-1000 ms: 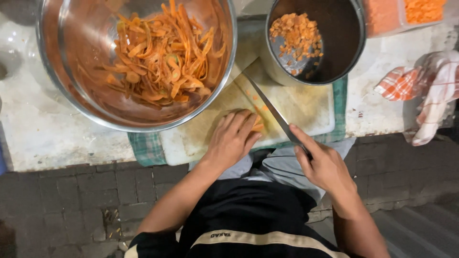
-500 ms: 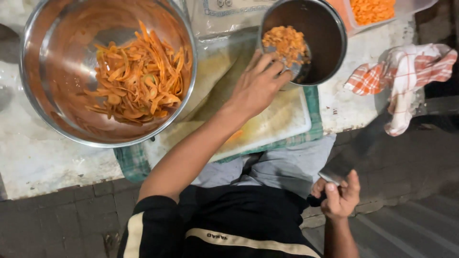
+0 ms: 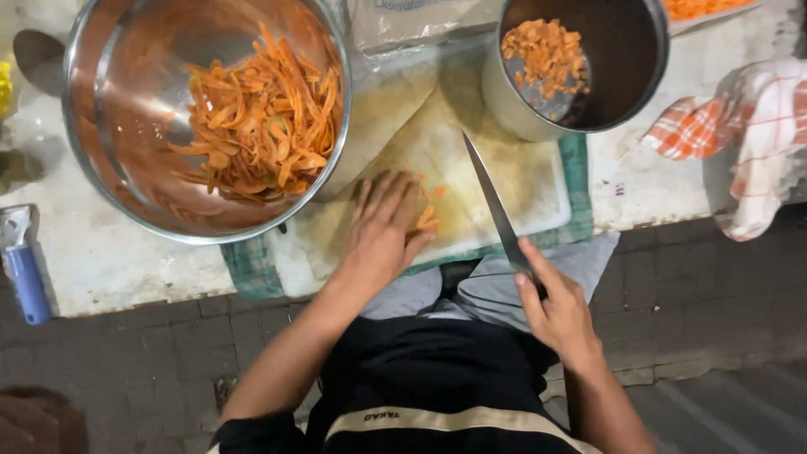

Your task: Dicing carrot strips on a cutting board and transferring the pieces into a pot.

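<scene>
Carrot pieces (image 3: 427, 217), a small orange cluster, are lying on the pale cutting board (image 3: 521, 181) at the centre of the frame, just beside the fingertips of the left hand (image 3: 382, 227), which is now resting flat and spread on the board, its grip released and holding nothing. Half a second ago that hand was reaching up to the rim of the dark metal pot (image 3: 618, 59) in the upper right of the frame, over the chopped carrot (image 3: 542, 52) inside it; it is now pulled back down to the board. The right hand (image 3: 555, 307), which was lowered off the desk edge near the lap, is now lifted again with its grip clenched around the handle of the knife (image 3: 496, 206), the blade angling up and left across the board, apart from the carrot pieces. I judge that one batch has gone into the pot and cutting is about to resume. The large steel bowl (image 3: 92, 168) of carrot strips (image 3: 261, 118) is sitting in the upper left, a checked orange cloth (image 3: 740, 134) at the right edge, and a blue-handled tool (image 3: 25, 269) at the far left.
</scene>
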